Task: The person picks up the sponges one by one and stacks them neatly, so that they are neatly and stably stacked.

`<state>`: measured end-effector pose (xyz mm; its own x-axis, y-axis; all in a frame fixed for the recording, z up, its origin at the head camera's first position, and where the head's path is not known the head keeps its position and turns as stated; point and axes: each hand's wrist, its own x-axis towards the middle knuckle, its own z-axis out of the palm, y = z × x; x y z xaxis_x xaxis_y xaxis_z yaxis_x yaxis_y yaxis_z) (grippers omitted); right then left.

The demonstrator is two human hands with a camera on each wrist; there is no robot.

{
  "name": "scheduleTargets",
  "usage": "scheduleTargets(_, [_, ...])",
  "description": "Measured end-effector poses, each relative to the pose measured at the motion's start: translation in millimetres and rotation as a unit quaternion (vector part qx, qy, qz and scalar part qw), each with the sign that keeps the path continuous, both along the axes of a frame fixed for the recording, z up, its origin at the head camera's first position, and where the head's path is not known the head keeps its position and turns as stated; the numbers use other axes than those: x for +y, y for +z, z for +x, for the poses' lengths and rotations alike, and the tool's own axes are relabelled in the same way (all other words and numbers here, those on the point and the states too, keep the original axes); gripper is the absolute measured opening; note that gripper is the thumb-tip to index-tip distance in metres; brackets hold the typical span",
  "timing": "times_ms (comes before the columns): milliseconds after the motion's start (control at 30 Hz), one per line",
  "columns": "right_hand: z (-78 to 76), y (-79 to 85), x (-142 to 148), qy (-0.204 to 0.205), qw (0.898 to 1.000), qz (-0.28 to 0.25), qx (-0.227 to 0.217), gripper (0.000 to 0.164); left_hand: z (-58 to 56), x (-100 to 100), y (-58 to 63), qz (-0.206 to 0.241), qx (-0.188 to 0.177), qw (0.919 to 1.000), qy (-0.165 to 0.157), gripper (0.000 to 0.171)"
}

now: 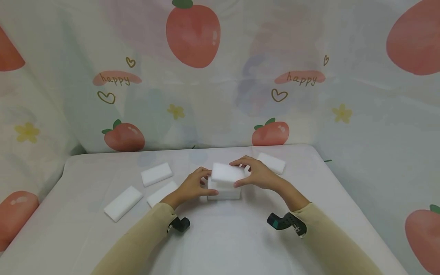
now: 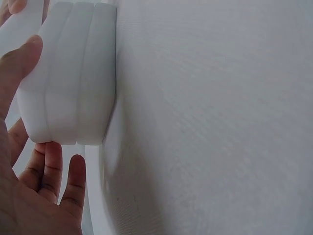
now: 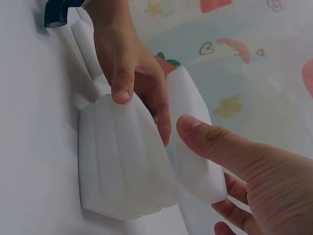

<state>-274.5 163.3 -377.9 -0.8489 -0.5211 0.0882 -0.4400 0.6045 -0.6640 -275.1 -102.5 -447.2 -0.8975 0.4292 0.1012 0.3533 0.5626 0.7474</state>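
White rectangular sponges lie in a neat stack [image 1: 227, 194] at the middle of the table. My left hand [image 1: 192, 186] grips the stack's left end, its thumb on the near side and its fingers on the far side. In the left wrist view the layers of the stack [image 2: 73, 78] show flush against each other. Over the stack, my right hand [image 1: 259, 173] holds one more white sponge [image 1: 227, 172] between thumb and fingers. In the right wrist view this sponge [image 3: 193, 122] is tilted, with a gap between it and the stack's top.
Three loose white sponges, one of them [image 1: 123, 203] nearest me, lie to the left on the white table [image 1: 220, 244]. Another sponge [image 1: 273, 163] lies at the back right, behind my right hand. A printed cloth [image 1: 220, 95] hangs behind the table.
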Motion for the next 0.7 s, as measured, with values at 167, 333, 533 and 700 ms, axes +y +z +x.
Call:
scheduleTargets(167, [0.7,-1.7,-3.5,-0.003,1.000,0.005,-0.002,0.068,1.0,-0.4,1.0,0.004,0.003,1.0000,-0.008,0.067])
scheduleTargets(333, [2.2,-1.8,-6.7,-0.006,1.000,0.005,-0.008,0.068,1.6,-0.4,1.2,0.004,0.006,0.9999,-0.008,0.062])
scheduleTargets(533, [1.2,-6.3,-7.1,0.000,1.000,0.006,-0.008,0.067,1.0,-0.3,1.1,0.000,0.011,0.9999,-0.007,0.062])
scheduleTargets(700, [1.1,-9.4,-8.8,-0.001,1.000,0.004,-0.013,0.067,0.5,-0.2,0.5,-0.003,0.010,0.9999,-0.006,0.062])
